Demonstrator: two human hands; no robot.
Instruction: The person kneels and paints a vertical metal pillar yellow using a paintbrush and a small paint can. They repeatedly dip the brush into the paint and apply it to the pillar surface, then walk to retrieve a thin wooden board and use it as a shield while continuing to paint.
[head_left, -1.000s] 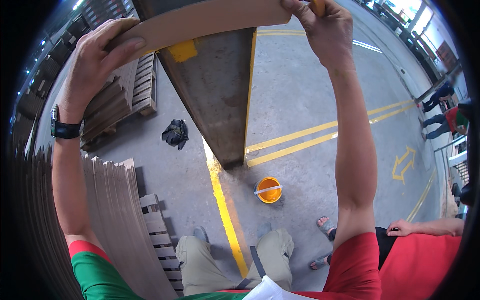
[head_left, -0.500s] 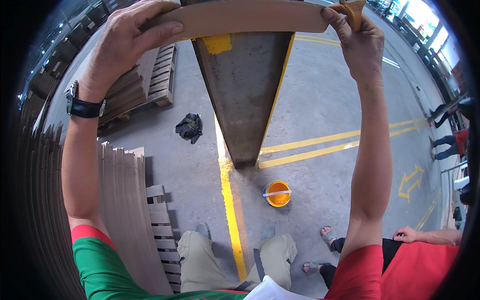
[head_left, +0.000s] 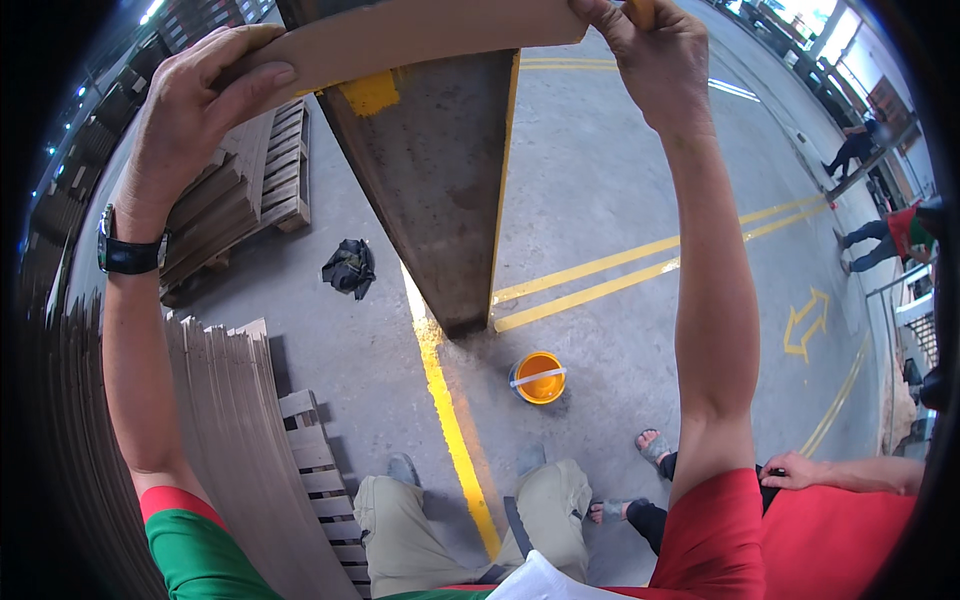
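Note:
My left hand [head_left: 205, 115] pinches the left end of a brown cardboard strip [head_left: 430, 45], thumb along its face. The strip lies across a tall dark steel column [head_left: 430, 180], raised at its right end. My right hand [head_left: 660, 65] is closed on the right end and also holds a paintbrush [head_left: 640, 12], of which only a bit of orange-brown handle shows. Just below the strip, a yellow paint patch [head_left: 370, 93] marks the column; its right edge is yellow too. On the floor by the column's foot stands a bucket [head_left: 540, 378] of orange-yellow paint.
Stacked cardboard sheets [head_left: 220, 420] on pallets stand at left, with another loaded pallet [head_left: 287, 165] behind. A black crumpled bag or cloth [head_left: 349, 268] lies on the floor. Close at right is a person in a red shirt [head_left: 840, 540]; other people [head_left: 880, 240] are farther off.
The view has swung to the right, so column and bucket appear farther left. The strip now tilts more, its right end higher. Both hands keep their hold.

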